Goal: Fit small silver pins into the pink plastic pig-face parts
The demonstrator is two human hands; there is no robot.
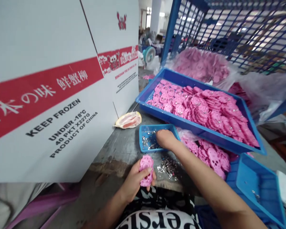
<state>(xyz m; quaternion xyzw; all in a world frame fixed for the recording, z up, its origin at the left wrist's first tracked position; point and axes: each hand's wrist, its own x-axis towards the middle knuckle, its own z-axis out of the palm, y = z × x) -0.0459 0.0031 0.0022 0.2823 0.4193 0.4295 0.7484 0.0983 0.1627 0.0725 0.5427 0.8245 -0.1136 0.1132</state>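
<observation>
My left hand (133, 181) grips a pink flat piece with a scalloped edge and small holes (146, 162), its thumb pressed across the front. Reaching into a small blue tray (141, 140) is my right hand (166, 139), its fingertips hidden from me. Small shiny metallic bits (147, 141) lie scattered in that tray. A loose heap of similar bits (169, 167) lies on the table just in front of it, to the right of the held piece.
A large blue tray (171, 117) holds many pink pieces (200, 105); more pink pieces (209, 156) lie beneath it. A white carton (62, 152) stands at left, near a fruit wedge (128, 120). Blue crate mesh (212, 35) rises behind. Another blue bin (259, 181) sits at right.
</observation>
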